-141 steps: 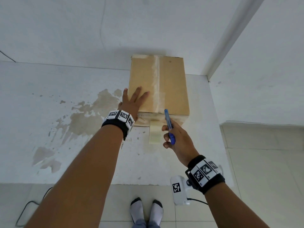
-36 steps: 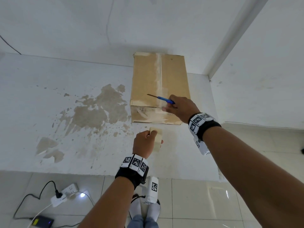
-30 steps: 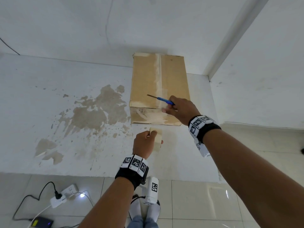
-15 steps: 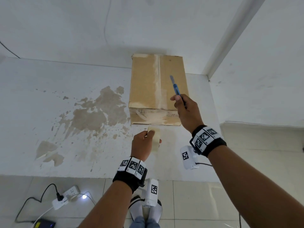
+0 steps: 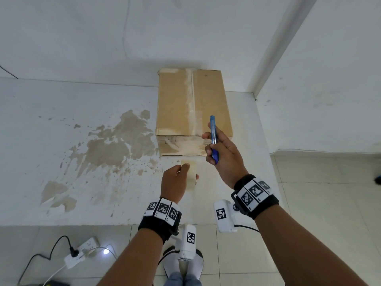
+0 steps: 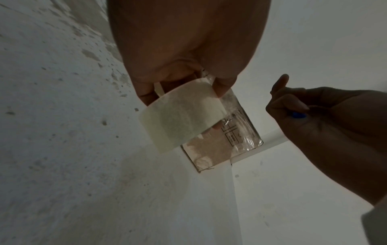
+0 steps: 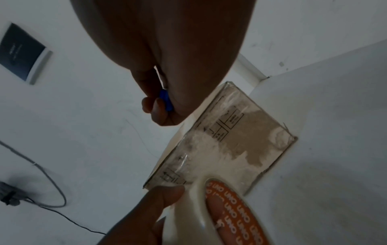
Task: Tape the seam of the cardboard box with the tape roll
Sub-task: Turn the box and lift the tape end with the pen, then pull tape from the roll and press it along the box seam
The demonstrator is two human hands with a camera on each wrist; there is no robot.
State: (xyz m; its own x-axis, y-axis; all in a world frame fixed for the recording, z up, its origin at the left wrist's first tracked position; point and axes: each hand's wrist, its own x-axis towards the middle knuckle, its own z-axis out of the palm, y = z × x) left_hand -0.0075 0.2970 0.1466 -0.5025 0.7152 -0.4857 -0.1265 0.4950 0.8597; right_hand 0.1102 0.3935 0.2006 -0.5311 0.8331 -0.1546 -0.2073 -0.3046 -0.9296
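Observation:
A brown cardboard box (image 5: pixel 208 100) lies on the white platform against the back wall, with a pale tape strip along its centre seam (image 5: pixel 190 100). Its taped near end (image 7: pixel 240 145) shows in the right wrist view. My left hand (image 5: pixel 177 182) grips the clear tape roll (image 5: pixel 190 174) just in front of the box, thumb on the outside (image 6: pixel 180 119), a finger through its orange-printed core (image 7: pixel 236 207). My right hand (image 5: pixel 222 155) holds a blue utility knife (image 5: pixel 213 135) upright, over the box's near right corner.
The stained white platform (image 5: pixel 86 153) ends in a front edge near my wrists. A wall corner (image 5: pixel 255 96) stands right of the box. On the tiled floor below lie a power strip (image 5: pixel 80 252) with cables and my feet (image 5: pixel 183 267).
My right hand lifted the knife off the box's top, turned it from lying crosswise to pointing up, and drew back toward me. My left hand stays on the tape roll, almost unmoved.

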